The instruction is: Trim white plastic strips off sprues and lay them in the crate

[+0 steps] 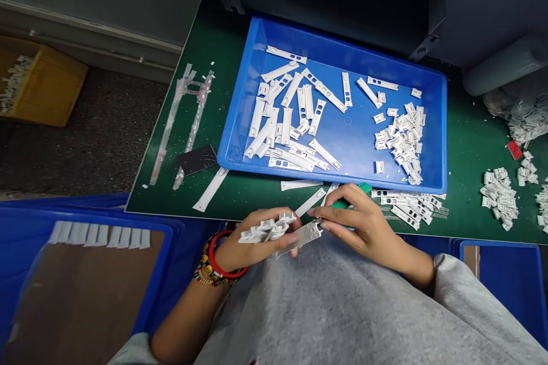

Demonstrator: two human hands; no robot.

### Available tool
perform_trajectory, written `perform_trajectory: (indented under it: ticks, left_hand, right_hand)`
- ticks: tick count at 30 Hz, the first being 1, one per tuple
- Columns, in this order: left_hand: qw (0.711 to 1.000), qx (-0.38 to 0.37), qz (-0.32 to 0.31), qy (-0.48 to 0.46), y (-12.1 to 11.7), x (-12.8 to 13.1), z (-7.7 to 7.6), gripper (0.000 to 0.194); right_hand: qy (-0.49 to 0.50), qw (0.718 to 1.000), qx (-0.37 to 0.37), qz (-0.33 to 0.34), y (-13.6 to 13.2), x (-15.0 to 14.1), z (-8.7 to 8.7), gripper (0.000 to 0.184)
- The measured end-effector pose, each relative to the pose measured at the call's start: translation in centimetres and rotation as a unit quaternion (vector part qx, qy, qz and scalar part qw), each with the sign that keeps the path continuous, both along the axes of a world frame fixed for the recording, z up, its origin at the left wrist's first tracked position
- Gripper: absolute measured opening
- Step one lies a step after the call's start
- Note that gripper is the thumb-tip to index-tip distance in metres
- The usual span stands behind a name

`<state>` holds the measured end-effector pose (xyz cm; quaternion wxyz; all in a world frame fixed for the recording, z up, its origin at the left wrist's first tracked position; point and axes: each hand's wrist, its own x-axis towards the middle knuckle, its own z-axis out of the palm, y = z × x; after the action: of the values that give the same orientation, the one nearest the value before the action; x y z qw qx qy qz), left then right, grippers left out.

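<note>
My left hand [257, 239] is closed around a long white plastic strip [305, 235], pinched near its middle and pointing to the right. Several small white plastic clips [269, 230] also rest in that hand, against the palm and fingers. My right hand [362, 225] grips a slim green-handled tool [346, 198] whose tip meets the far end of the strip; its exact kind is partly hidden by the fingers. Both hands are at the table's front edge, just in front of a blue tray [295, 168].
Loose strips and a pile of small clips [405, 140] lie in the tray. More strips [406, 205] and clip heaps [499, 198] are on the green table [466, 148]. At lower left, a blue bin [165, 239] holds a row of strips; a yellow bin [64, 85] stands beyond.
</note>
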<state>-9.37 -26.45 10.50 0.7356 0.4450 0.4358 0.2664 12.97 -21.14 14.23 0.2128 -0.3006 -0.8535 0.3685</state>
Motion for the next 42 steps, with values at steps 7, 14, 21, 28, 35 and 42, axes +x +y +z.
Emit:
perform_trajectory:
  ticks: [7,14,21,28,35,42]
  left_hand:
    - [0.996,0.063,-0.036,0.051,0.0,-0.3,-1.0,0.019]
    - [0.922,0.184,0.101,0.324,1.0,0.4,-6.0,0.027]
    - [0.956,0.125,0.118,0.236,1.2,0.1,-5.7,0.035]
    - [0.998,-0.026,0.028,-0.043,0.8,0.8,-3.5,0.026]
    - [0.989,-0.088,0.035,-0.111,0.6,1.5,-2.7,0.044]
    - [0.982,0.088,0.106,0.133,0.2,2.3,-0.9,0.043]
  right_hand:
    - [-0.037,0.995,0.018,-0.094,0.0,0.1,-2.1,0.024]
    - [-0.03,0.988,-0.027,-0.151,0.6,1.0,-2.9,0.026]
    - [-0.025,0.985,-0.088,-0.149,0.6,1.1,-3.1,0.026]
    - [0.013,0.982,-0.176,-0.063,0.1,-1.4,-4.2,0.024]
    - [0.057,0.98,-0.172,-0.08,0.7,-1.2,-3.8,0.015]
    - [0.054,0.987,-0.134,-0.067,0.2,-0.1,-1.1,0.034]
